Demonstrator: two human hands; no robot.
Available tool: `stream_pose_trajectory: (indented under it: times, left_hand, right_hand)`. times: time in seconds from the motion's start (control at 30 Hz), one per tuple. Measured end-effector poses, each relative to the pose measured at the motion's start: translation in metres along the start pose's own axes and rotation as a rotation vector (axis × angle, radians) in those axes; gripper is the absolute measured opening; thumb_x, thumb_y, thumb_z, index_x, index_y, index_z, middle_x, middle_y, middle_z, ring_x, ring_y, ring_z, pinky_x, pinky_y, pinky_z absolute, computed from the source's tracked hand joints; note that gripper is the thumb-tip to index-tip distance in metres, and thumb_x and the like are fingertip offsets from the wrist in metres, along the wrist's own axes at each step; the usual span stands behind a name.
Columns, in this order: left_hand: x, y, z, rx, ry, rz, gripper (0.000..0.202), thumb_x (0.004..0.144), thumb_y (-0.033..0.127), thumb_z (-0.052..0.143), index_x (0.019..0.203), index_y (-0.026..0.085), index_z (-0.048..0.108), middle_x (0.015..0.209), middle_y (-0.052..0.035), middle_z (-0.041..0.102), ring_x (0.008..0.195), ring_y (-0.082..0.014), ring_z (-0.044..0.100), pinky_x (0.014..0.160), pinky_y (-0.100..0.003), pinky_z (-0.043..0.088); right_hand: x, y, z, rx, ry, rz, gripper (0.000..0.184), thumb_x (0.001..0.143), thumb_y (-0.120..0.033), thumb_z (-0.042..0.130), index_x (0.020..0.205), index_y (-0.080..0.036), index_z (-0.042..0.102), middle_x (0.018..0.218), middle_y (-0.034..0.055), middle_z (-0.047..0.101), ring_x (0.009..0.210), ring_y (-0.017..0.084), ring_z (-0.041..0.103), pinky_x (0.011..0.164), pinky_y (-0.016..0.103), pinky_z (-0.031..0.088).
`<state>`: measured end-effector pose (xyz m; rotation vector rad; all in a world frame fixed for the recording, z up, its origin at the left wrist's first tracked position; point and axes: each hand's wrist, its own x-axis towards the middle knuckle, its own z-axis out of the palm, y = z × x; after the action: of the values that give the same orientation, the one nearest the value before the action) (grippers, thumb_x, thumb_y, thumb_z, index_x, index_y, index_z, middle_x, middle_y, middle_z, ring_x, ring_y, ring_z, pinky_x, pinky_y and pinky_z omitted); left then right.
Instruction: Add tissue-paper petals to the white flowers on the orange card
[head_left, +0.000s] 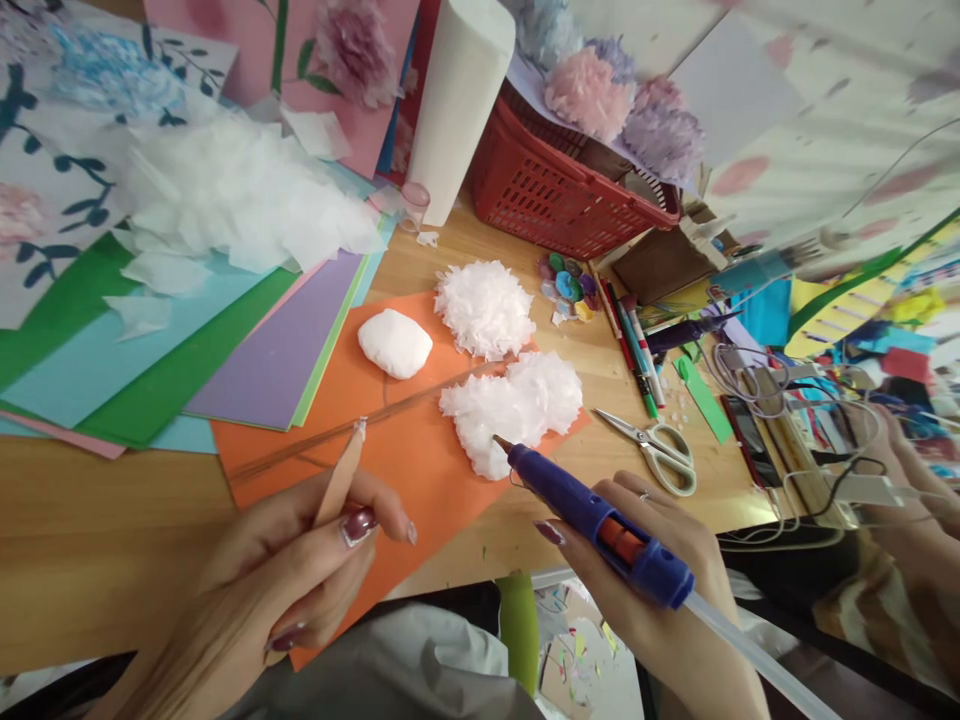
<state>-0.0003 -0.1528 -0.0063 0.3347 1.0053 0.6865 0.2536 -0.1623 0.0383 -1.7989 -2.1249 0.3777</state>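
- Closest to the camera, the right hand (667, 560) grips a blue glue gun (592, 520), fingers wrapped around its body; a pale glue stick (757, 650) trails from its back end.
- Lower left, the left hand (300, 560) has its thumb and fingers pinched together on a slim wooden stick (341, 485), which points up and carries a small whitish scrap at its tip.
- The gun's nozzle points at the lower white puff (540, 390), over its near, flatter side (whether the metal touches it, I cannot tell).
- Good handling here, I judge, means a small dot of glue, bare fingertips well away from the hot metal, and the scrap pressed straight down with the stick before the glue sets.
- That lower puff rests on an orange sheet (442, 470), lobed in outline, its right part densely ruffled, its near-left part smoother and barer.
- Just above it sits a rounder, evenly frilled puff (486, 308); to that one's left lies a smooth white pad (395, 343) without frills.
- Right of the lower puff, light-handled scissors (664, 450) lie on the wooden table (570, 570).
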Motion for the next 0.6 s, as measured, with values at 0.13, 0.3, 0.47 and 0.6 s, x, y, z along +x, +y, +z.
stream_pose_trajectory:
  times: [0.13,0.3,0.47,0.6]
  left_hand:
    - [0.0000,0.0003,0.0004,0.002,0.002,0.019,0.016,0.072,0.042,0.075,0.073,0.025,0.073,0.042,0.0129,0.019,0.041,-0.0051,0.007,0.041,-0.023,0.010]
    - [0.0007,-0.0011,-0.0016,0.010,-0.014,0.027,0.017,0.074,0.042,0.074,0.075,0.026,0.073,0.042,0.0128,0.019,0.040,-0.0054,0.008,0.041,-0.023,0.010]
    - [0.0015,-0.0033,-0.0044,-0.015,-0.033,0.021,0.016,0.075,0.041,0.073,0.076,0.025,0.073,0.041,0.0129,0.018,0.040,-0.0051,0.008,0.040,-0.021,0.013]
    - [0.0022,-0.0040,-0.0056,-0.010,-0.047,0.031,0.015,0.077,0.040,0.071,0.077,0.025,0.072,0.041,0.0128,0.019,0.039,-0.0057,0.010,0.040,-0.022,0.014]
  right_hand:
    - [0.0028,-0.0022,0.0018,0.018,-0.019,-0.067,0.028,0.094,-0.038,0.067,0.074,-0.023,0.054,0.061,-0.0030,0.048,0.059,0.015,0.048,0.053,0.030,0.035]
    - [0.0066,-0.0025,0.0045,-0.016,-0.045,-0.150,0.030,0.094,-0.034,0.066,0.071,-0.023,0.050,0.059,-0.0028,0.048,0.059,0.015,0.049,0.052,0.029,0.038]
    - [0.0054,0.0024,0.0027,-0.047,-0.022,-0.120,0.030,0.093,-0.034,0.066,0.070,-0.023,0.049,0.061,-0.0024,0.046,0.059,0.015,0.048,0.053,0.029,0.037]
    - [0.0067,0.0013,0.0035,-0.026,-0.031,-0.115,0.033,0.092,-0.033,0.067,0.069,-0.023,0.046,0.061,-0.0024,0.045,0.060,0.015,0.048,0.054,0.030,0.037]
